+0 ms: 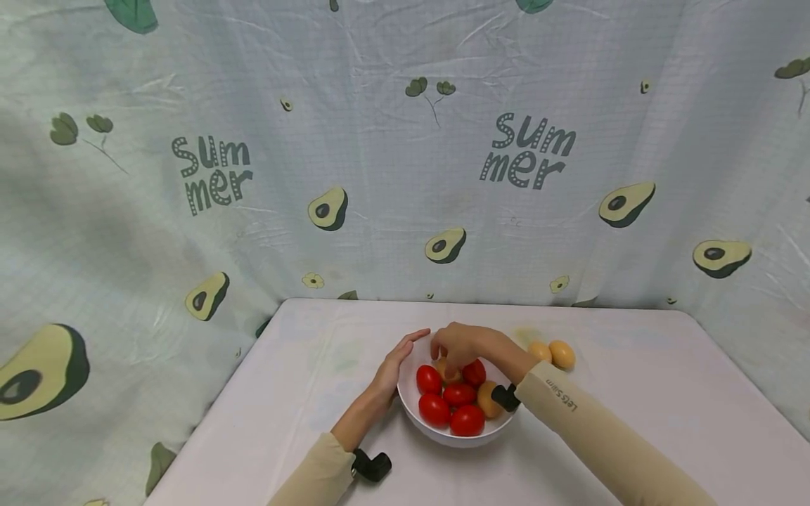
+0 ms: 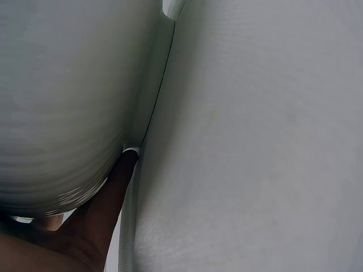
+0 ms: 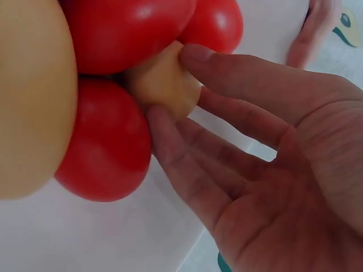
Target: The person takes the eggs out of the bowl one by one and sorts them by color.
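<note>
A white bowl (image 1: 430, 432) on the table holds several glossy red eggs (image 1: 434, 410) and a few tan ones. My left hand (image 1: 387, 376) rests against the bowl's left side, fingers extended along the wall; the left wrist view shows one finger (image 2: 116, 192) lying by the bowl's outside. Over the far part of the bowl, my right hand (image 1: 460, 343) reaches in with fingers pointing down. Thumb and fingers pinch a tan egg (image 3: 164, 79) in the right wrist view, wedged beside red eggs (image 3: 108, 141). Another tan egg (image 1: 489, 399) sits at the bowl's right side.
Two yellow-tan eggs (image 1: 561, 355) lie on the table behind my right forearm. A pale cloth covers the table (image 1: 633, 393). Behind the table hangs a curtain (image 1: 380, 140) printed with avocados. Each wrist wears a small black camera (image 1: 372, 466).
</note>
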The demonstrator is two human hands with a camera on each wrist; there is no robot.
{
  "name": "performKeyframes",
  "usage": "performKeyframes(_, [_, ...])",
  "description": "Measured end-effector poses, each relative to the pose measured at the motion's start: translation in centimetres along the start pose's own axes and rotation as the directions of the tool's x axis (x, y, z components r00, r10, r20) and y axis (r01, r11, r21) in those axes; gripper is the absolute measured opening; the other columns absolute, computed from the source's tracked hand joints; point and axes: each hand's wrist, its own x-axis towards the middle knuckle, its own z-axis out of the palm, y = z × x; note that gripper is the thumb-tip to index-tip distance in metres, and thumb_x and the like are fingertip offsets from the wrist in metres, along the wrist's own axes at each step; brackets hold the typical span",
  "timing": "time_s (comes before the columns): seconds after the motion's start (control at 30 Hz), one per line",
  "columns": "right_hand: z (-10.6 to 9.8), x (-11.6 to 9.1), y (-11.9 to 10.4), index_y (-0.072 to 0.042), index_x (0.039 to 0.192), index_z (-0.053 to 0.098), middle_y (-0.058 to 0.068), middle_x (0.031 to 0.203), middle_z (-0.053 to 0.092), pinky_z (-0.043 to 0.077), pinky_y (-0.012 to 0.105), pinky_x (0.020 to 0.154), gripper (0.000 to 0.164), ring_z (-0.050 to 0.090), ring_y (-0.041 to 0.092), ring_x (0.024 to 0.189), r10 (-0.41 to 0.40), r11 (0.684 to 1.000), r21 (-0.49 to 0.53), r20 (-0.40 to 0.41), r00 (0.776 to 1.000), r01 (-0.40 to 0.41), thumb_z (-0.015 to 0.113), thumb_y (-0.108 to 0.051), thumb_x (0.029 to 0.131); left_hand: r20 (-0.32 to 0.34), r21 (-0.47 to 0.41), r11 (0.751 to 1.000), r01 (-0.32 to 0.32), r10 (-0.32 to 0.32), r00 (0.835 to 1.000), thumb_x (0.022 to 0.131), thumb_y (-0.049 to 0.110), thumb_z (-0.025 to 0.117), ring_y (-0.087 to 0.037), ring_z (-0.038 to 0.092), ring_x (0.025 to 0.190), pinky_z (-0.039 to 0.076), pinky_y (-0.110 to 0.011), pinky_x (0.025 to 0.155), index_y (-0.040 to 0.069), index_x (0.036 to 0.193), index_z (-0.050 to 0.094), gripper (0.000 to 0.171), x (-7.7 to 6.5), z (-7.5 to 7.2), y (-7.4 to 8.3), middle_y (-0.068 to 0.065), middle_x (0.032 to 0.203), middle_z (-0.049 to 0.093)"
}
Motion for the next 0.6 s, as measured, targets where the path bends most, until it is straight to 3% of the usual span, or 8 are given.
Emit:
performKeyframes(0.23, [0.41, 0.17, -0.07, -0.024, 0.117, 0.072, 0.004, 0.118, 0.069, 0.065, 0.039, 0.081, 0.046, 0.066, 0.02, 0.096, 0.027, 0.999, -0.031, 0.009, 1.0, -0.027, 0.088, -0.009, 0.076, -0.002, -0.01, 1.0, -0.008, 0.008, 1.0, 0.111, 0.032, 0.025, -0.035, 0.032, 0.154, 0.02, -0.055, 0.13, 0.014, 0.158, 0.041, 0.052, -0.01, 0.13, -0.18, -0.013, 0.167, 0.036])
performKeyframes(0.6, [0.89, 0.35, 0.41, -0.024, 0.113, 0.071, 0.004, 0.114, 0.068, 0.065, 0.037, 0.078, 0.043, 0.066, 0.018, 0.088, 0.009, 1.0, 0.009, 0.013, 1.0, -0.009, 0.089, -0.011, 0.076, -0.008, -0.002, 1.0, -0.009, 0.009, 1.0, 0.111, 0.032, 0.026, -0.035, 0.033, 0.154, 0.02, -0.056, 0.13, 0.016, 0.157, 0.044, 0.051, -0.08, 0.11, -0.2, -0.012, 0.166, 0.037])
